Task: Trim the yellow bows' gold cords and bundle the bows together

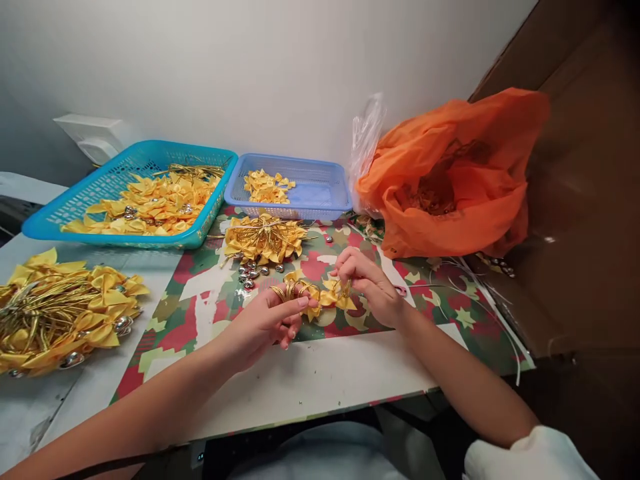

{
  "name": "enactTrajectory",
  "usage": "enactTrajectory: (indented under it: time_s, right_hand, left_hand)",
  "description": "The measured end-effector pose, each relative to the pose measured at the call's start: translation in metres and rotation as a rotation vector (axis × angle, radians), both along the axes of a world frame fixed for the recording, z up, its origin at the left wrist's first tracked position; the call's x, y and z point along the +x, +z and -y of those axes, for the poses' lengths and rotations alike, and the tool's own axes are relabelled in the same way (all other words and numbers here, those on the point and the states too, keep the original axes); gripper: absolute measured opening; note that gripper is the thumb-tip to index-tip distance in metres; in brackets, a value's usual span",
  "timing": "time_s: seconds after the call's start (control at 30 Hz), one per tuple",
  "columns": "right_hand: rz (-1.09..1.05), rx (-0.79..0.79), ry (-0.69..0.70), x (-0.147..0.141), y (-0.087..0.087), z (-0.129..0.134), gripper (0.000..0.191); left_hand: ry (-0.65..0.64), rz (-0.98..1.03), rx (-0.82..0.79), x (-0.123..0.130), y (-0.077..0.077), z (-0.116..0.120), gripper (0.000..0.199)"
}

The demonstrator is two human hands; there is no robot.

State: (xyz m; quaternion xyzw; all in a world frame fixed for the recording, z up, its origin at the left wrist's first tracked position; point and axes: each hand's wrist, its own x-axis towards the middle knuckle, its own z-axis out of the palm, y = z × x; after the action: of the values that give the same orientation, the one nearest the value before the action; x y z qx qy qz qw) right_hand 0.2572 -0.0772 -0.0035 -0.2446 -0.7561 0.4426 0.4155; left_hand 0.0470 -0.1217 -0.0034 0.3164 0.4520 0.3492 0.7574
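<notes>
My left hand (260, 323) is closed round looped gold cords, with yellow ribbon bows (310, 310) showing at its fingertips. My right hand (375, 290) pinches the gold cord of another yellow ribbon bow (344, 297) just to the right; the exact grip is partly hidden by the fingers. Behind my hands lies a tied bundle of yellow bows (265, 240), with gold cords gathered at its middle. Several small silver bells (249, 272) lie loose in front of that bundle, and a single bell (329, 239) rests farther right.
A teal basket (200, 227) of yellow bows stands at back left, beside a blue basket (320, 193) with fewer bows. An orange bag (460, 227) gapes at back right, near white strips (493, 300). A large bow bundle (70, 313) lies at left. Cardboard (585, 233) rises on the right.
</notes>
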Motion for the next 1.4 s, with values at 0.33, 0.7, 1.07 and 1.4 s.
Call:
enactTrajectory:
  time_s: [0.33,0.7,1.07,1.4]
  right_hand:
    - [-0.132,-0.054,-0.009,-0.019,-0.016,0.017,0.017]
    - [-0.211,0.009,0.079,-0.022,-0.013,0.027,0.014]
    - [-0.323,-0.142,0.073,-0.024,-0.009,0.029,0.009]
    - [-0.299,-0.161,0.013,-0.02,-0.013,0.024,0.009]
  left_hand:
    - [-0.054,-0.042,0.11,0.01,-0.008,0.01,0.036]
    - [-0.005,0.013,0.126,0.012,-0.009,0.016,0.039]
    - [0.028,0.001,0.153,0.012,-0.009,0.015,0.033]
    - [0.039,-0.034,0.128,0.01,-0.009,0.016,0.036]
